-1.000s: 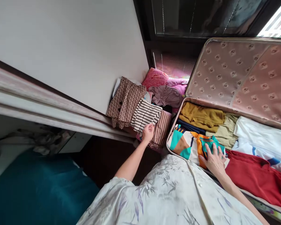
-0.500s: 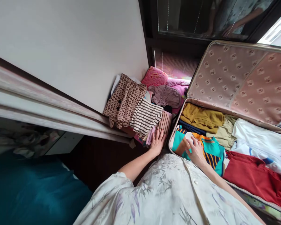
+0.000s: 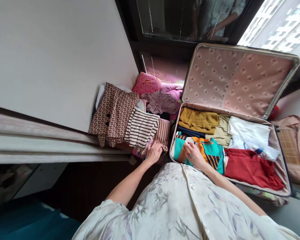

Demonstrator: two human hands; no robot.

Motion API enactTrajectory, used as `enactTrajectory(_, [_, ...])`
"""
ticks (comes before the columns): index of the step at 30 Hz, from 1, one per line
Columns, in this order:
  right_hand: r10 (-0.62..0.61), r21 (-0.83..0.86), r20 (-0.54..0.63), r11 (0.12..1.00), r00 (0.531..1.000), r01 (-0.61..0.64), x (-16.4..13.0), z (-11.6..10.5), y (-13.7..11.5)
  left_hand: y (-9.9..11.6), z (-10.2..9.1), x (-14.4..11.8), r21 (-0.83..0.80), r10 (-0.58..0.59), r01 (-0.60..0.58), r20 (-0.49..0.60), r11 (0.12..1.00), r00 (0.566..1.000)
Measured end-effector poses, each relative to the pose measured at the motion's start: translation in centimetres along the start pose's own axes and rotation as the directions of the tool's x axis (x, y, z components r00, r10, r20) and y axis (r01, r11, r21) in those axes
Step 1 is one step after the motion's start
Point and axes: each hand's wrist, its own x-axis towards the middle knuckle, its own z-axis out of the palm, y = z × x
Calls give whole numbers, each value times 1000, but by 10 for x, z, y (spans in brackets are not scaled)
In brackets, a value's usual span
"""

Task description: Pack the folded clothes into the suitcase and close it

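An open suitcase (image 3: 281,166) lies on the floor with its patterned pink lid (image 3: 235,76) raised. Folded clothes fill it: a mustard garment (image 3: 198,120), a white one (image 3: 250,135), a red one (image 3: 250,168) and a multicoloured teal and orange garment (image 3: 210,151). My right hand (image 3: 193,155) rests flat on the left part of the multicoloured garment. My left hand (image 3: 153,152) grips the lower edge of a pink striped garment (image 3: 162,131) in the pile beside the suitcase.
The pile by the wall holds a brown patterned top (image 3: 113,113), a black-and-white striped piece (image 3: 141,128), a mauve garment (image 3: 161,101) and a pink cushion (image 3: 146,83). A white wall and ledge (image 3: 52,146) run on the left. A woven bag (image 3: 292,146) lies right of the suitcase.
The view has swung right, showing the whole suitcase. My right hand slid left across the multicoloured garment. My left hand dropped from the striped piece to the bottom of the pile and closed there.
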Motion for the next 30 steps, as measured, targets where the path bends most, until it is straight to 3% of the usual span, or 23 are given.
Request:
enactTrajectory(2, [-1, 112, -17, 994, 1000, 3, 4, -3, -3, -6, -14, 12, -267, -132, 115, -45, 957, 990])
enactTrajectory(3, [9, 184, -27, 983, 1000, -3, 7, -4, -4, -10, -21, 17, -425, -197, 155, -56, 892, 979])
enactTrajectory(6, [118, 481, 21, 869, 993, -113, 18, -4, -15, -22, -42, 23, -822, -302, 164, -10, 546, 953])
enactTrajectory(8, [210, 709, 166, 654, 964, -264, 31, -2, -29, -28, -54, 21, -928, -321, 148, 33, 342, 947])
enactTrajectory(11, [212, 843, 464, 193, 860, -503, 61, 1, -58, -31, -65, 14, -963, -377, 124, 26, 238, 926])
enactTrajectory(13, [188, 792, 603, -25, 775, -610, 87, 3, -78, -31, -69, 9, -963, -409, 115, 7, 242, 913])
enactTrajectory(15, [222, 736, 676, -149, 703, -661, 114, 5, -96, -29, -71, 3, -953, -403, 131, 10, 274, 915])
enactTrajectory(18, [299, 716, 697, -241, 652, -655, 148, 9, -114, -28, -71, -8, -917, -313, 176, 60, 358, 948])
enactTrajectory(21, [347, 734, 678, -266, 648, -625, 166, 15, -121, -25, -74, -20, -861, -195, 201, 121, 467, 973])
enactTrajectory(25, [357, 785, 619, -276, 699, -554, 160, 2, -118, -9, -90, -32, -796, -100, 149, 111, 587, 989])
enactTrajectory(28, [330, 868, 487, -283, 809, -408, 140, -30, -98, 17, -108, -22, -716, 85, -24, 50, 698, 995])
enactTrajectory(30, [326, 936, 315, -260, 892, -236, 124, -54, -74, 39, -116, -1, -577, 276, -209, 30, 789, 961])
